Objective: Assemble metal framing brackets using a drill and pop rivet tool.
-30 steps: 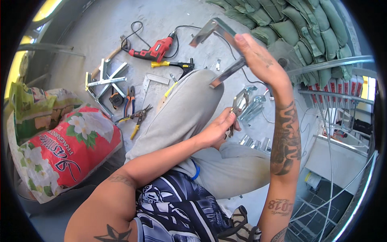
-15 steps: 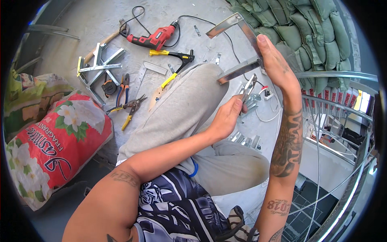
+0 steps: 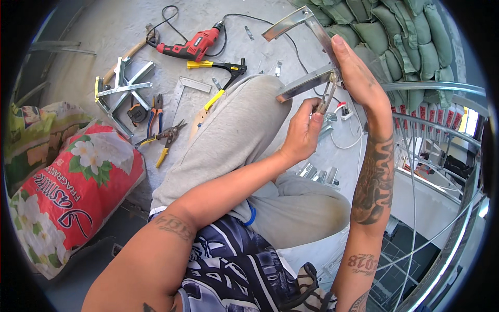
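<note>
My right hand point(image 3: 358, 78) is wrapped around the bent metal frame point(image 3: 306, 83) at one o'clock, above my knee. My left hand point(image 3: 301, 132) squeezes pliers point(image 3: 326, 96) closed on the frame's lower bar. A drill point(image 3: 192, 46) lies at eleven o'clock.

A rough construction or metalwork site, outdoors on bare concrete floor point(image 3: 104, 31). Far left: red power drill point(image 3: 192, 44), pliers point(image 3: 156, 112), cut metal channel pieces point(image 3: 122, 88). Far right: stacked green sandbags point(image 3: 410, 36). Near right: metal railing point(image 3: 442, 88).

Sunlight is falling on the grey concrete floor point(image 3: 104, 31), with green sandbags point(image 3: 410, 36) stacked at one o'clock and apparently a metal railing point(image 3: 442, 93) curving at three.
</note>
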